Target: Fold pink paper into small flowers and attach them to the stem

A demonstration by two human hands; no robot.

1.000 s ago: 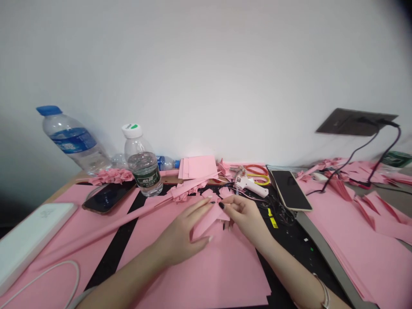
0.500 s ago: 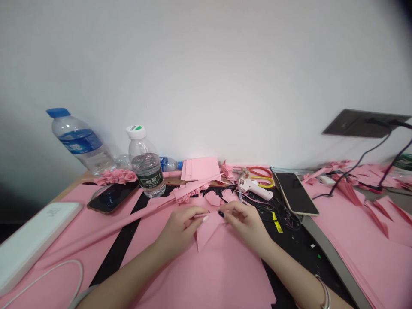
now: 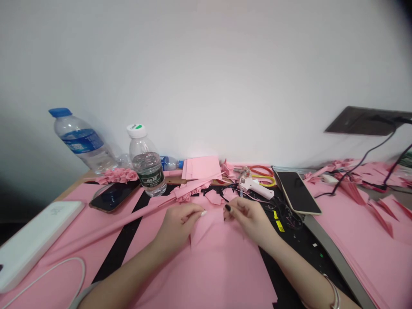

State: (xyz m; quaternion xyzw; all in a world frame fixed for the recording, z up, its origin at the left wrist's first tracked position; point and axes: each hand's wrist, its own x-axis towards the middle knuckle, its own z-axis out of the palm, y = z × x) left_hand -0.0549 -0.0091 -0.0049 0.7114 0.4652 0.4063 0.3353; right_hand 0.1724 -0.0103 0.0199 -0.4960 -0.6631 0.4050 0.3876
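Observation:
A small piece of folded pink paper is stretched between my two hands, above large pink paper sheets. My left hand pinches its upper left side between thumb and forefinger, and one corner points down beside that hand. At the right edge of the paper, my right hand has its thumb and fingertips pressed together. Just beyond my hands lie small pink paper pieces and a long rolled pink paper stick. A white glue gun lies past my right hand.
At the left stand a water bottle with a white cap and a leaning blue-capped bottle, near a phone and a white power bank. Another phone, black cables and scissors lie on the right.
My hands have moved slightly apart, and the folded paper between them now shows a wider, more opened-out face. The view has shifted a little.

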